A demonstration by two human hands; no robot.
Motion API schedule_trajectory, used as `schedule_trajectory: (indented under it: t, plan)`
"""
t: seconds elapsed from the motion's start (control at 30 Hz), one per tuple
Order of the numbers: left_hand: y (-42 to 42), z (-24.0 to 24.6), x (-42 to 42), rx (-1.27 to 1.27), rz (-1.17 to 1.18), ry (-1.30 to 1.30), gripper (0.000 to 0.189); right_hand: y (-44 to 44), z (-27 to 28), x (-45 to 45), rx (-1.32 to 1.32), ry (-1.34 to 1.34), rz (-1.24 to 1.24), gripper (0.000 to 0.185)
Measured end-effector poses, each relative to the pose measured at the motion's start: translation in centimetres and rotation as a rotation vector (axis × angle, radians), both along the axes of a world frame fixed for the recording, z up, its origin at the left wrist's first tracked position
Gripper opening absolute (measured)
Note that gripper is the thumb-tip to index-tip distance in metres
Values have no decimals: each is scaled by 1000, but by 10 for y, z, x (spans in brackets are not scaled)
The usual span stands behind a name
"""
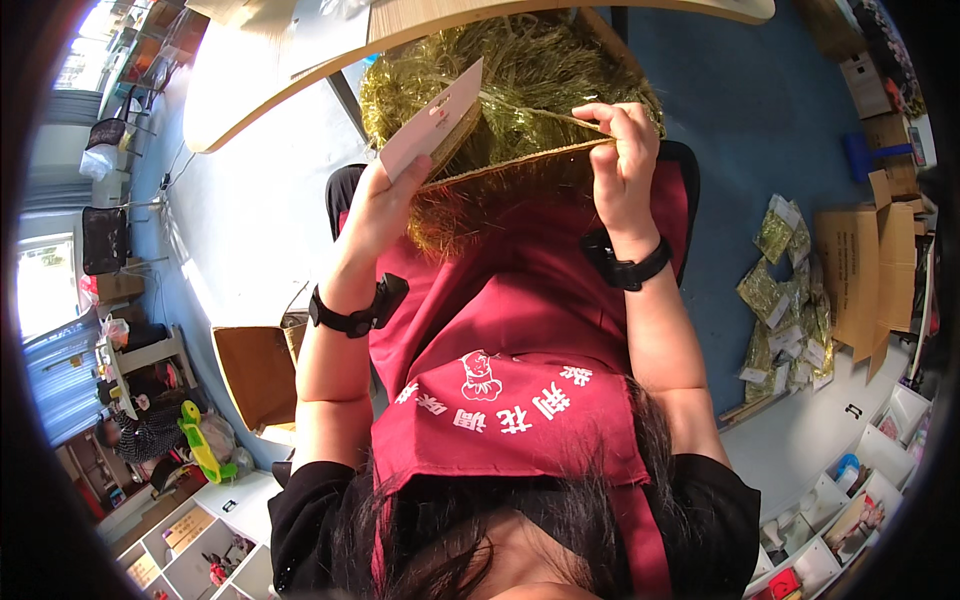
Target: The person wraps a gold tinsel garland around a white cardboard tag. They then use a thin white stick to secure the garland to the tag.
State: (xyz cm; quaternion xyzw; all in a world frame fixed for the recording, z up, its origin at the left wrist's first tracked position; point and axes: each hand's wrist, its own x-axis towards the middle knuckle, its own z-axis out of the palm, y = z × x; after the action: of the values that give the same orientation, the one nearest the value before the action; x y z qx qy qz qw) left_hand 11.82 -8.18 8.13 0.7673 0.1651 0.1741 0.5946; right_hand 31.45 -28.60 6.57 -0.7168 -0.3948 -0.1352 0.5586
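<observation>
My left hand (pixel 382 206) holds a white card (pixel 433 124) that bears printing, with layers of gold trim (pixel 459 142) against its underside. From there a length of gold tinsel fringe (pixel 517 162) stretches across to my right hand (pixel 626 169). Its corded edge is pinched between my right thumb and fingers, and its loose strands hang over the dark red apron (pixel 510 300) on my lap. Just beyond both hands lies a large heap of gold tinsel (pixel 547 64), with a curved brown rim (pixel 619 49) along its right side. Part of the heap is hidden by the card.
A pale wooden tabletop (pixel 255 90) curves across the front. At right, bagged gold tinsel packs (pixel 787 300) lie on the blue floor beside an opened cardboard box (pixel 847 270). Another carton (pixel 255 367) stands at left. White compartment shelves (pixel 817 517) are behind me; a person (pixel 150 435) is at far left.
</observation>
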Motion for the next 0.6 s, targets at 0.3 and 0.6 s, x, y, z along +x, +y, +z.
schedule_trajectory:
  t: [0.3, 0.6]
  plan:
    - [9, -2, -4, -99, -74, 40, 33, -11, 9, 12, -178, -25, 214, 21]
    - [1, 9, -8, -404, -127, 55, 32, 3, -27, 19, -185, 287, 241, 17]
